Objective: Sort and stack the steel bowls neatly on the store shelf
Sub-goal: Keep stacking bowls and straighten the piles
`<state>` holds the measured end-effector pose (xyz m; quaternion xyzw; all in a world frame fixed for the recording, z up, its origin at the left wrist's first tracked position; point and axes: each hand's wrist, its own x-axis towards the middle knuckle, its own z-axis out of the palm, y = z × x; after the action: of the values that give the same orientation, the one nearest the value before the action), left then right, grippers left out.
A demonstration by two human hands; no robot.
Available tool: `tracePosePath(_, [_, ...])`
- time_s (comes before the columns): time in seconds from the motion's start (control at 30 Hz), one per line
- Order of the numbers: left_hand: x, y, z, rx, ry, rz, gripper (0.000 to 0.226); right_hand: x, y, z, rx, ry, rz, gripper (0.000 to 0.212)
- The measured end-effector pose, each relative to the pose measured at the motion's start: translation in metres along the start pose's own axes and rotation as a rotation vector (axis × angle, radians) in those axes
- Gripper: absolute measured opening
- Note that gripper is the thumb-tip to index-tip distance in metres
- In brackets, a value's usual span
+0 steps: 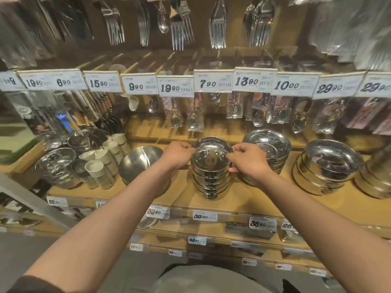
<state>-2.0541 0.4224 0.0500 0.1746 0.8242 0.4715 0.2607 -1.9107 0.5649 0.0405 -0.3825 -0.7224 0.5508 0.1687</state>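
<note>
A tall stack of small steel bowls (pixel 210 182) stands at the middle of the wooden shelf (pixel 243 199). My left hand (pixel 178 155) grips the left rim of the top bowl (pixel 211 159), and my right hand (pixel 248 160) pinches its right rim. A larger matte steel bowl (pixel 139 161) leans tilted just left of my left wrist. Behind my right hand sits a stack of wide shallow steel dishes (pixel 269 149).
A stack of deep steel pans (pixel 325 168) stands at the right, with more (pixel 374 178) at the edge. Glass bowls (pixel 56 166) and cups (pixel 99 168) fill the left. Packaged cutlery hangs behind under price tags (pixel 213 83). Lower shelves (pixel 211 233) jut out below.
</note>
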Motion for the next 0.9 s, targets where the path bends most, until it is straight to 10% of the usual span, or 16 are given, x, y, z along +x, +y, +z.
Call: tracePosePath(0.9, [0.001,-0.025,0.015,-0.384,-0.233,-0.143,0.037,0.007,0.025,0.014,0.224,-0.185,0.251,0.057])
